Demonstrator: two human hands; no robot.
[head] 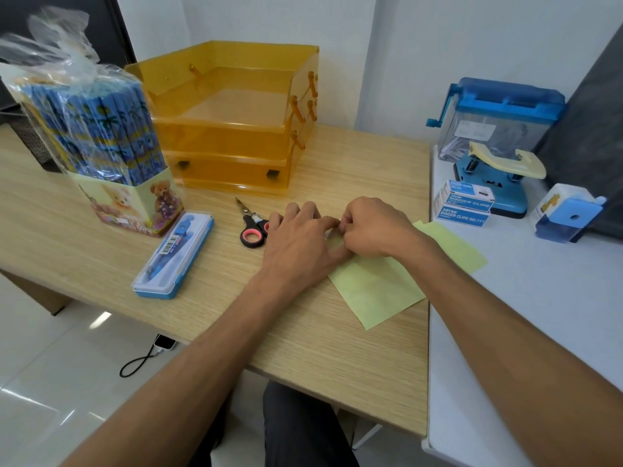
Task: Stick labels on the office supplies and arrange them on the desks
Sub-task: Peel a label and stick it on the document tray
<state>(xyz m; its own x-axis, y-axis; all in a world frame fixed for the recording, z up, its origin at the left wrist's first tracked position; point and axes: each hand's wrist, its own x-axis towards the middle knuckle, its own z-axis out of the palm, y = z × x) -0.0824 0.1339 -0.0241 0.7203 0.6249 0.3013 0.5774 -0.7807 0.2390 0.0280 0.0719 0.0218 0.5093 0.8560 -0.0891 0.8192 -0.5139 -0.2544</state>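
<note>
Wooden desk carries the label sheet, long axis running from the fingertips back toward the person. Left hand and right hand both pinch its far corner — lifted label not discernible. Scissors lie just beside the left hand.

One scissors, one compass case, one tray, two binder-clip boxes, one sharpener.

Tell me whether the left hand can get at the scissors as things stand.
Probably yes. The scissors lie on the wooden desk right beside the left hand, handles toward it, with nothing between. It would first have to leave the yellow label sheet that both hands are working at.
</note>
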